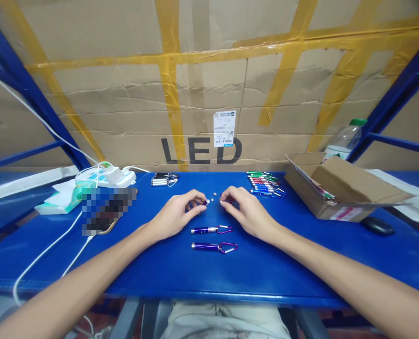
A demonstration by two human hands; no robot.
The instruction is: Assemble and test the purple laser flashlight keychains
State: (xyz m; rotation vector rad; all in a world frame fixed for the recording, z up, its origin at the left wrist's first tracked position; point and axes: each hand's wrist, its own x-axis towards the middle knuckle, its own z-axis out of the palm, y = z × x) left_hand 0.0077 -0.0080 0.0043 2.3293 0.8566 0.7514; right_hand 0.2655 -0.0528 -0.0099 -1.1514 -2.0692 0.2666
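Observation:
My left hand (177,211) is closed, with a small silver button cell (208,201) at its thumb and fingertips. Opposite it, my right hand (246,212) is pinched, and what its fingers hold is too small and hidden to name. Loose button cells (212,199) lie on the blue table between the hands. Nearer to me are two purple penlights with carabiner clips: the upper penlight (204,230) and the lower penlight (205,246), both lying sideways.
Black and silver penlights (161,180) lie at back left; green, red and blue penlights (262,182) at back right. An open cardboard box (336,197) and a black mouse (377,226) stand right. A phone (110,212), tissue pack (62,197), power strip (124,178) and cables occupy the left.

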